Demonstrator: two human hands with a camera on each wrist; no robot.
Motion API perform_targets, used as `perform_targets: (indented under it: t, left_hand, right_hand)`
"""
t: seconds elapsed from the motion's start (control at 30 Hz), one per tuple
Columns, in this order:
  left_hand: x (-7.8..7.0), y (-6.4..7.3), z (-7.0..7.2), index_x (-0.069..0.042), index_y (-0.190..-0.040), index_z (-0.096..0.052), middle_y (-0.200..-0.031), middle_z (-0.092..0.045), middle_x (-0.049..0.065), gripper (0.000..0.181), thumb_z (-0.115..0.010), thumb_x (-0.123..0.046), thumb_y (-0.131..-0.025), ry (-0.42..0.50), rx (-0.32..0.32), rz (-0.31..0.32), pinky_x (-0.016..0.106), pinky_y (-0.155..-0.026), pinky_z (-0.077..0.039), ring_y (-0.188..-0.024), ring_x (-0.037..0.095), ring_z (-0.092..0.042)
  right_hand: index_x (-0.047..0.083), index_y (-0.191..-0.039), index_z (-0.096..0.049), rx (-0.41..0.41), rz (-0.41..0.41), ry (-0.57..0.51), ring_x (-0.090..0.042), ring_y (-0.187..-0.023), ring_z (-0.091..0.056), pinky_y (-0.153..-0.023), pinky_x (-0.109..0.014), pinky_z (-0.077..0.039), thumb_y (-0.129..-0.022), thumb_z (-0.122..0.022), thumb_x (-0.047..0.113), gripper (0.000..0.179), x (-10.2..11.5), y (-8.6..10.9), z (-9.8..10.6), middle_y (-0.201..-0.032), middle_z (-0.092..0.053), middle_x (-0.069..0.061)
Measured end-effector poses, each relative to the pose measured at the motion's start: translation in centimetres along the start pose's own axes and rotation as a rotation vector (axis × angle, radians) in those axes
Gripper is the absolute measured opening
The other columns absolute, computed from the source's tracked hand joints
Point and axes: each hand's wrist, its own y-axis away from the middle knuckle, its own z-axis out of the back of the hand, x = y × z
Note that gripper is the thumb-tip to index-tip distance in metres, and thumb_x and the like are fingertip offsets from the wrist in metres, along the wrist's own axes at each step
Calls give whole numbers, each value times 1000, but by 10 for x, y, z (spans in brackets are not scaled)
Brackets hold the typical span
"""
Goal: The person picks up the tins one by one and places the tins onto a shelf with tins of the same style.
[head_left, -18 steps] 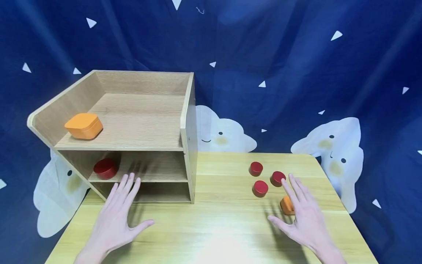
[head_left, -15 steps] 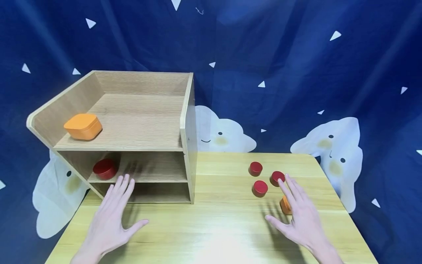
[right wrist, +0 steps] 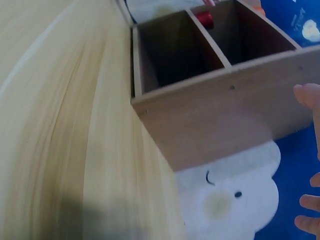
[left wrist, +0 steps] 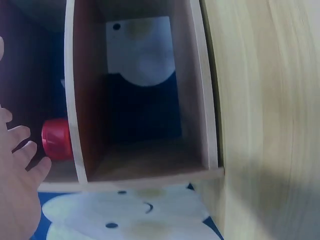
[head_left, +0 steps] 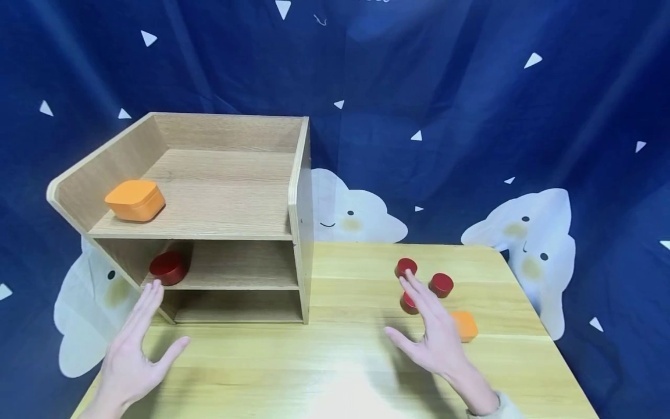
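Observation:
My left hand [head_left: 131, 355] hovers in front of the wooden shelf unit [head_left: 300, 233], fingers straight and thumb spread, holding nothing. Its fingertips appear just below a round red tin [head_left: 168, 267] on the middle shelf; the same red tin [left wrist: 56, 139] shows beside the fingers in the left wrist view. On the top shelf sits an orange rounded-square box [head_left: 136, 201]. Over the table at right, my right hand [head_left: 431, 334] is held with straight fingers and nothing in it. It partly covers one red tin [head_left: 410, 304] and the edge of a second orange box [head_left: 466, 326].
Two more red tins stand at the right of the wooden table [head_left: 262, 372], the back tin [head_left: 405, 266] and the right tin [head_left: 441, 284]. The unit's right side panel [right wrist: 225, 120] rises from the table. A dark blue curtain [head_left: 366, 58] with white clouds hangs behind.
Both hands have moved left in the head view, the left one away from the lower shelf opening. More of the orange box on the table shows now. The tins and shelf unit stay put.

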Motion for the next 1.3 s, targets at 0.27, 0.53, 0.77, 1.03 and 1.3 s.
perform_targets:
  t: [0.27, 0.53, 0.77, 1.03, 1.3]
  left_hand:
    - [20, 2, 15, -1, -154, -50, -164, -50, 5, 88, -76, -57, -92, 31, -133, 66, 1, -121, -29, -151, -7, -41]
    - [28, -8, 25, 10, -146, -54, -154, -61, -3, 72, -82, -27, -92, 135, -297, 98, -2, -108, -43, -129, -18, -57]
    - [44, -15, 24, 3, -149, -55, -147, -63, -18, 69, -81, -1, -86, 144, -307, 187, -4, -101, -46, -124, -18, -59]
    - [57, -22, 17, -1, -152, -52, -141, -63, -23, 81, -72, 22, -77, 201, -296, 312, -3, -92, -50, -116, -18, -62]
    - [62, -28, 13, 0, -150, -53, -131, -68, -25, 76, -70, 23, -79, 255, -328, 336, 0, -90, -54, -110, -13, -67]
  right_hand:
    - [14, -152, -56, -51, 44, -93, -25, -144, -57, -117, -13, -44, -82, -89, 43, 83, 16, -15, -26, -159, -56, -12]
    - [8, -146, -61, -121, 38, -270, -16, -139, -62, -117, -11, -45, -77, -93, 20, 78, 30, -29, -51, -150, -64, -14]
    - [5, -143, -63, -114, -21, -431, -10, -134, -64, -101, -29, -64, -78, -91, 5, 71, 46, -42, -67, -146, -67, -15]
    - [12, -141, -66, -114, -33, -515, -26, -114, -73, -92, -39, -69, -81, -89, 6, 64, 62, -55, -89, -134, -73, -13]
    - [12, -138, -67, -84, -43, -560, -26, -109, -75, -90, -40, -70, -84, -87, 9, 58, 82, -70, -107, -131, -73, -13]
